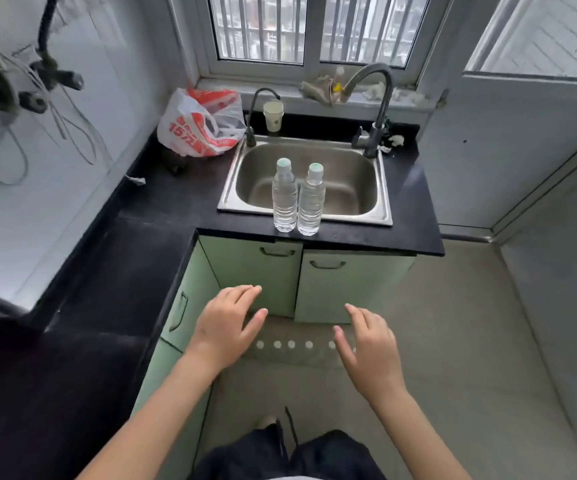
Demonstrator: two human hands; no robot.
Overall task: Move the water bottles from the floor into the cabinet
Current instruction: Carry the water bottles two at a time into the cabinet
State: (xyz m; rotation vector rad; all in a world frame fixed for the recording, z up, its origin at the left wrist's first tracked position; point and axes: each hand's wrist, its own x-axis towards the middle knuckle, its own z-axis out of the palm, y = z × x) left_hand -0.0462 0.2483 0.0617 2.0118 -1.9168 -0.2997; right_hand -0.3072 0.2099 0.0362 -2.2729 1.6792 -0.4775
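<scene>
The left hand [226,327] and the right hand [370,344] are hovering palm-down over the floor [453,341], fingers [245,294] loosely spread and holding nothing, touching nothing. Below and between them, a row of water bottles [292,345] is standing upright on the floor just in front of the closed green cabinet [332,289], long axes vertical, white caps pointing up at the camera. Two more bottles on the bench [297,202] are standing upright, touching side by side, at the front rim of the sink [382,188].
</scene>
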